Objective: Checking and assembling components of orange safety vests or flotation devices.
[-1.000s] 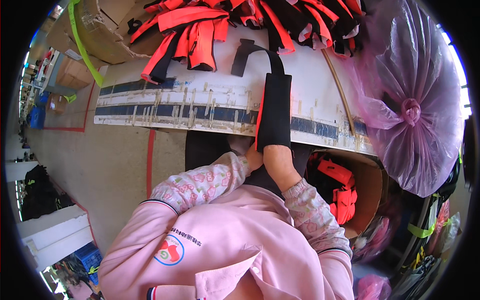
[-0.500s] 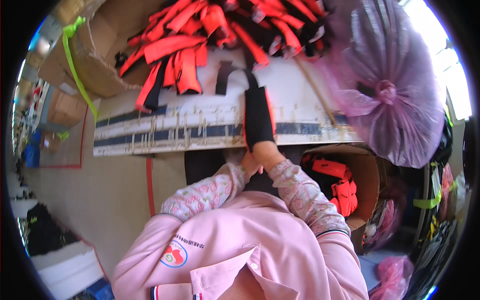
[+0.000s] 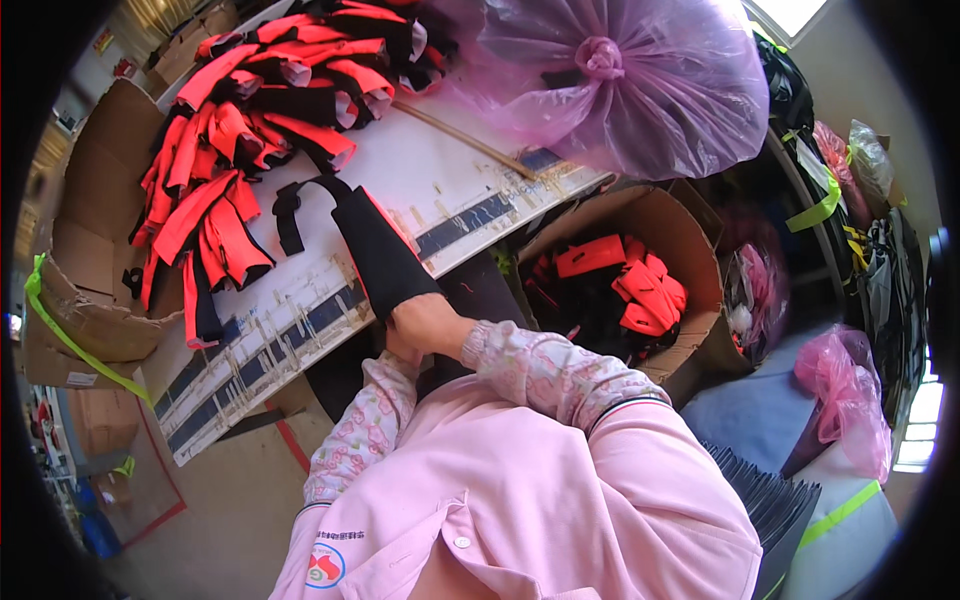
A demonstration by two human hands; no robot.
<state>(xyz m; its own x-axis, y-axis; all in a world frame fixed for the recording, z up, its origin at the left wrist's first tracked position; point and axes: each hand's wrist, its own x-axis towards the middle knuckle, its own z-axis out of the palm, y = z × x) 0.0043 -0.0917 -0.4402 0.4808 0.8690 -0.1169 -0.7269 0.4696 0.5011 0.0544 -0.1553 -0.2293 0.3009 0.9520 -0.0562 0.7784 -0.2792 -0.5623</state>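
Observation:
A long black fabric piece with an orange edge [image 3: 380,255] lies over the table's near edge, its near end at my hands. From its far end a black strap [image 3: 289,220] curls onto the tabletop. My right hand [image 3: 432,322] is closed on the near end, just off the table edge. My left hand [image 3: 402,346] is tucked under and beside the right one; its fingers are hidden. Farther back lies a heap of similar orange and black pieces [image 3: 225,130].
The white table [image 3: 310,290] has worn blue stripes along its edge. A tied pink plastic bag [image 3: 680,100] bulges at the far right. Below it stands a carton [image 3: 705,290] holding orange and black pieces. Another carton [image 3: 100,240] stands left, with a lime strap [image 3: 70,335].
The whole view has turned to the right, so the table now slants and more shows on the right. My hands stay together at the fabric piece's near end.

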